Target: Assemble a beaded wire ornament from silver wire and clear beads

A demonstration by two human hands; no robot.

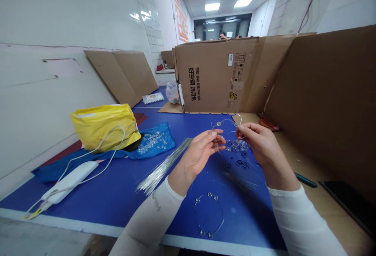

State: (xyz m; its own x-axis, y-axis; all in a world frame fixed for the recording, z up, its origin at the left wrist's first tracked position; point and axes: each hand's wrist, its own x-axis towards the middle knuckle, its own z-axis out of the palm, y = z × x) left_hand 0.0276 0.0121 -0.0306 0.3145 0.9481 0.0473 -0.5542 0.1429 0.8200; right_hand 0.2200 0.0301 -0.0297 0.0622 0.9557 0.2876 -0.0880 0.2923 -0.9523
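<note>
My left hand [202,148] pinches one side of a thin wire strung with clear beads [219,124], over the middle of the blue table. The fingers of my right hand [257,140] are closed on the wire's other side, by a bead. Just beyond and below the hands lies a pile of clear beads [235,145], with small dark rings [242,164] in front of it. A beaded wire ring [222,216] rests flat near the table's front edge. Left of my left hand is a bundle of straight silvery wires [164,169].
On the left are a yellow bag [105,126], a white power strip [70,181] with its cable, and beads on blue cloth [152,142]. A large cardboard box [217,75] stands behind. Orange scissors [268,123], a teal pen [305,180] and a black phone-like object [349,205] lie right.
</note>
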